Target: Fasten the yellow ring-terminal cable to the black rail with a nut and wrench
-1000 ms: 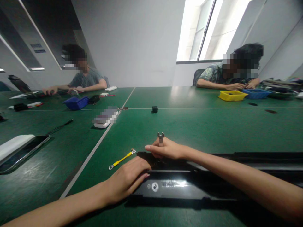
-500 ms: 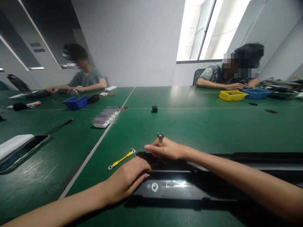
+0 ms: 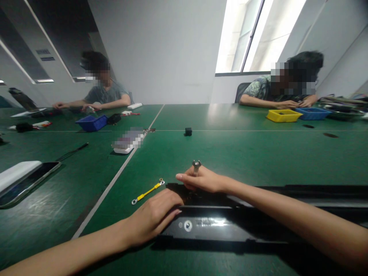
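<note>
A long black plastic panel lies across the green table in front of me. My left hand rests flat on its left end, fingers stretched over the edge. My right hand is closed round a small metal wrench, whose open jaw sticks up above my fingers; the hand sits over the panel's far left corner. A short yellow wire with ring terminals lies on the table just left of the panel, apart from both hands.
Two people work at the far side, beside a blue bin, a yellow bin and another blue bin. A small black block sits mid-table. A phone lies at the left.
Both hands stay where they were. The wrench's jaw has tilted slightly in my right hand. The view has shifted a little.
</note>
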The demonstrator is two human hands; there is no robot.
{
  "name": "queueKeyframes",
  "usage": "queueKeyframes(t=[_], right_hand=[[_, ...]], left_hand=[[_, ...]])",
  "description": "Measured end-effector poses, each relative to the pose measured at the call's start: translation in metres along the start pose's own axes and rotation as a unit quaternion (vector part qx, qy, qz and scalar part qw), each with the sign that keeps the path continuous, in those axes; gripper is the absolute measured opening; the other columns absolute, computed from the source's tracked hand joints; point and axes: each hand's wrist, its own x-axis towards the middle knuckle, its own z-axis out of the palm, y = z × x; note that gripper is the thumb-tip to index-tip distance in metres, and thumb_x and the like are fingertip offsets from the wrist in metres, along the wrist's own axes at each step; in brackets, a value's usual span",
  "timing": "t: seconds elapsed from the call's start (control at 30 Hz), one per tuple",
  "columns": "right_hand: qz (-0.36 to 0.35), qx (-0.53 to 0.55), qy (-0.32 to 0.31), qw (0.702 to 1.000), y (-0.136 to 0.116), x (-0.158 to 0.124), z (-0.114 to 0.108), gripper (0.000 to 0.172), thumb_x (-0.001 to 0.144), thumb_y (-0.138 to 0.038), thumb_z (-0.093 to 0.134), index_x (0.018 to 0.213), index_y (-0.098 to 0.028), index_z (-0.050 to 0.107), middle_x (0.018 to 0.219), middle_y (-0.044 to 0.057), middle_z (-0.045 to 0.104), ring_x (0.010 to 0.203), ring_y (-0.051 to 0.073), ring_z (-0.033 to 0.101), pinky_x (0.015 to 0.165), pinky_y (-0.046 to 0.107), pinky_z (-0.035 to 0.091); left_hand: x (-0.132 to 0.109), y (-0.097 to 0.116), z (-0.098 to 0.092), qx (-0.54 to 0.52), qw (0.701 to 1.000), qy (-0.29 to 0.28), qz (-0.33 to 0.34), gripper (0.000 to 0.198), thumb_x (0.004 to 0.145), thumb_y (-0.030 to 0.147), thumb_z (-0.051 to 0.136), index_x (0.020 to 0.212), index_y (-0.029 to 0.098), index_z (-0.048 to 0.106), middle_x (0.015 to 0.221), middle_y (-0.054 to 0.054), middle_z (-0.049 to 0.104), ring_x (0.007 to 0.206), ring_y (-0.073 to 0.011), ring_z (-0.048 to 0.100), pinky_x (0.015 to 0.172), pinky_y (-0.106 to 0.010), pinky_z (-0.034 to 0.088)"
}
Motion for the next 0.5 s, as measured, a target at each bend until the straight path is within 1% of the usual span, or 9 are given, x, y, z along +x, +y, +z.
queueKeyframes(t=[0.5], right_hand=[[-0.003,-0.003,0.004,1.000,-0.0021,-0.0008,-0.0006,0.058,0.090,-0.058,0.039,0.053,-0.014,0.049,0.049,-0.002,0.046,0.045,0.008,0.038,0.047,0.022,0.032]], left_hand=[[0.0010,-0.0007,0.0001,-0.004,1.000,0.001,-0.004,0.017,0.096,0.014,0.040,0.108,0.017,0.050,0.103,-0.009,0.058,0.096,-0.0198,0.053,0.087,-0.034,0.045]])
